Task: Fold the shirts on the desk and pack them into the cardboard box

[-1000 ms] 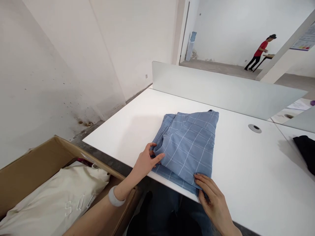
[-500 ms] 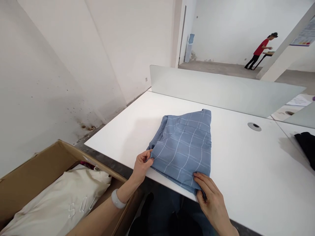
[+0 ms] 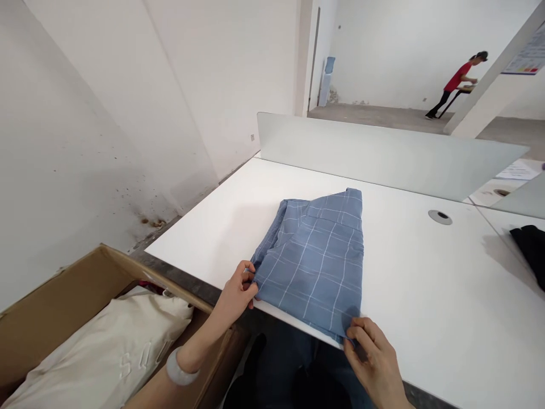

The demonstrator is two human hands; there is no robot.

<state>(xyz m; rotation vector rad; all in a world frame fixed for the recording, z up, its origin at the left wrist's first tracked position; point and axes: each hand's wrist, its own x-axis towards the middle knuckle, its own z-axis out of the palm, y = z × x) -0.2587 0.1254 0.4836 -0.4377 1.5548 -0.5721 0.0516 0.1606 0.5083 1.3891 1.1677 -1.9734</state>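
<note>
A folded blue checked garment [image 3: 313, 258] lies on the white table [image 3: 426, 284], its near edge at the table's front edge. My left hand [image 3: 234, 295] pinches the garment's near left corner, fingers closed on the cloth. At the near right corner my right hand [image 3: 374, 360] grips the fabric with curled fingers. A pale bracelet [image 3: 181, 368] sits on my left wrist.
An open cardboard box [image 3: 55, 284] stands at the lower left with a cream garment [image 3: 102, 352] inside. A grey divider panel [image 3: 383, 156] runs along the table's back. A black cloth [image 3: 530, 250] lies at the right edge. A person in red [image 3: 457, 82] stands far off.
Both hands have slid toward me to the garment's near corners and closed on them. The garment has shifted slightly nearer the table's front edge.
</note>
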